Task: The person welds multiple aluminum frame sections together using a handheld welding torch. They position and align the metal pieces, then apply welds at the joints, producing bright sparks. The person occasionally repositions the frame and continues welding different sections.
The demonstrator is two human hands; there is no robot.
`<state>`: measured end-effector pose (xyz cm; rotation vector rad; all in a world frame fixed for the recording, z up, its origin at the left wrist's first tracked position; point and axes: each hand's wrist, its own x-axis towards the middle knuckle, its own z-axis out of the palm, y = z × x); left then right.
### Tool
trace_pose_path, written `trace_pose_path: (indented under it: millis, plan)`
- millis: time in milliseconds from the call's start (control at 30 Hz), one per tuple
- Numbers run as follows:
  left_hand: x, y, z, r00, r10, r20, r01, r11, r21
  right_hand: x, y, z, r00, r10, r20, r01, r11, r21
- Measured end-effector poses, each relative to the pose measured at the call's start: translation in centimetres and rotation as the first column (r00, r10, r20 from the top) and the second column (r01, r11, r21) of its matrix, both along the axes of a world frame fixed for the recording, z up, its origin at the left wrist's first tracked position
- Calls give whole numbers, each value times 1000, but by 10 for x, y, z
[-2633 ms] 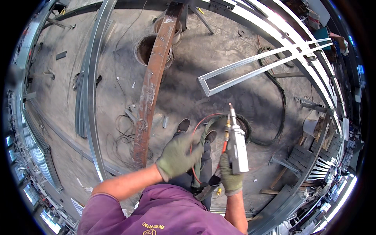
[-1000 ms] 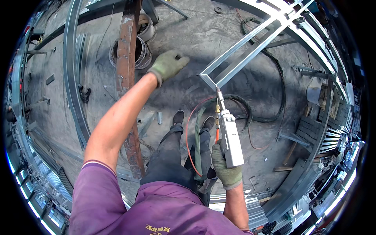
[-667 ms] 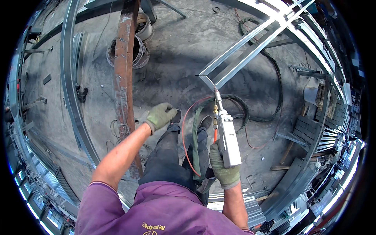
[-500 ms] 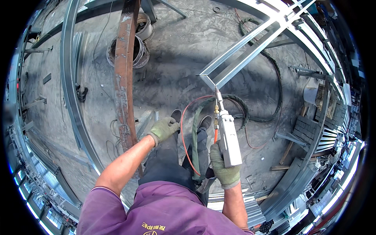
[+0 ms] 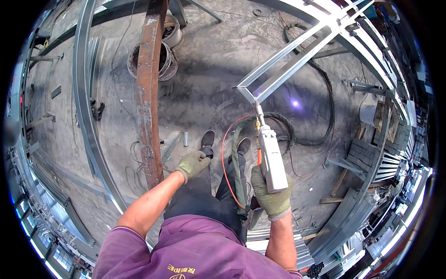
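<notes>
White torch (image 5: 273, 162) now glowing at tip, violet spot (image 5: 295, 103) newly showing over floor (image 5: 223, 56) beside silver frame (image 5: 297, 68): tool apparently firing on frame's near corner, tip standing at it. Right hand (image 5: 273, 201) gripping torch's rear, wrapping closed. Left hand (image 5: 193, 165) hanging near left leg (image 5: 199, 188), curling loosely; whether pinching anything, cannot tell.

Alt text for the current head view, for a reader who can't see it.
The gloved right hand holds a white handheld tool, its tip at the corner of a silvery metal frame, with a violet spot of light to the right. The gloved left hand, fingers curled, is over the left leg, right of a brown beam.
</notes>
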<state>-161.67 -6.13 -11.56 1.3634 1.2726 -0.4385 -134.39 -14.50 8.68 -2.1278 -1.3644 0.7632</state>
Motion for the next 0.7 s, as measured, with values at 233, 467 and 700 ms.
trace_pose_path:
  millis: [233,467,700]
  plan:
    - [-25,-29,-9,999,32,44,-35,997,74,-5,9,6,999,-49,19,48,997,55]
    - [-42,-41,-24,982,-182,-59,186,979,81,-4,5,1,999,-40,4,40,997,61]
    - [-40,-28,41,605,-790,-104,735,604,-308,-12,-23,9,918,-266,-295,263,963,-52]
